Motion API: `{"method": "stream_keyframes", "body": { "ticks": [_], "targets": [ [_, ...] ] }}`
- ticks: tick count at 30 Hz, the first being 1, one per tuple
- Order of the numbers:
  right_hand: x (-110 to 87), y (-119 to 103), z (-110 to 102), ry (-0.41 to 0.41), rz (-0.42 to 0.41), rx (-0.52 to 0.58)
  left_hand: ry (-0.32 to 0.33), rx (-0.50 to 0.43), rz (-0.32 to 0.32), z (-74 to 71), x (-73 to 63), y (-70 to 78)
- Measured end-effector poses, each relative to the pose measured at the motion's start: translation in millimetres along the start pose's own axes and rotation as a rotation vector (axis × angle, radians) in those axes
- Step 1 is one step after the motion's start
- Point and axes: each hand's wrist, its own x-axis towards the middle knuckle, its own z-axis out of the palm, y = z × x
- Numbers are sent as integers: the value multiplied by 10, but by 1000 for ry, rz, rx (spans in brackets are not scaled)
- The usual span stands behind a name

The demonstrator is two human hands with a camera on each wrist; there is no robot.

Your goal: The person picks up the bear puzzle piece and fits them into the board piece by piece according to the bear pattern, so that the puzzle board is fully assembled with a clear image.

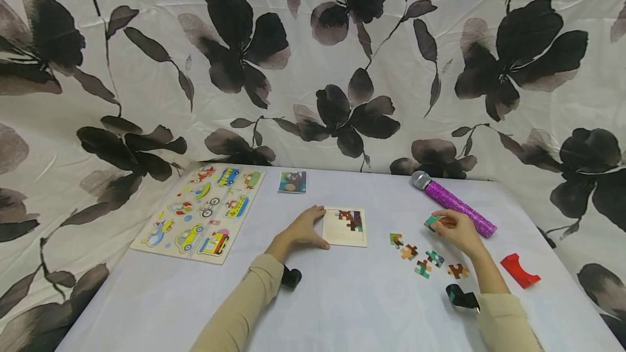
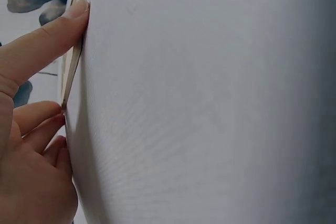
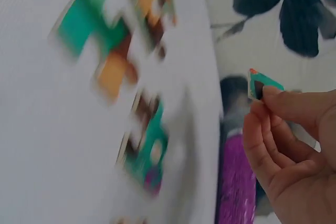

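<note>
My left hand (image 1: 304, 228) holds the left side of a small wooden puzzle board (image 1: 342, 237), thumb at the near corner and fingers at the far one. A few joined pieces (image 1: 353, 219) sit in the board's upper right. In the left wrist view the thumb (image 2: 63, 27) touches the board's edge (image 2: 73, 72). My right hand (image 1: 457, 230) pinches a green puzzle piece (image 3: 265, 83) between thumb and fingers, raised above the table. Several loose puzzle pieces (image 1: 422, 269) lie below and left of that hand; they look blurred in the right wrist view.
Behind the right hand lies a glittery purple microphone (image 1: 455, 202), with a red curved block (image 1: 519, 271) to the right. A board of vehicle pictures (image 1: 200, 216) covers the table's left part. A small picture card (image 1: 292, 182) lies at the back. A floral cloth hangs behind.
</note>
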Motion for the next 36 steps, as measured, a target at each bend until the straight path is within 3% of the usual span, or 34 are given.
{"method": "stream_keyframes", "body": {
  "ticks": [9, 15, 18, 25, 36],
  "targets": [
    [243, -428, 297, -40, -88, 274, 18, 5, -4, 24, 9, 3],
    [398, -503, 545, -51, -128, 413, 19, -35, 22, 36, -12, -44],
    [449, -527, 642, -42, -146, 420, 21, -57, 31, 42, -21, -66],
    [511, -607, 839, -51, -135, 404, 20, -43, -24, 59, -10, -22],
    [505, -814, 1045, -58, -265, 393, 28, -38, -33, 35, -14, 16]
  ]
}}
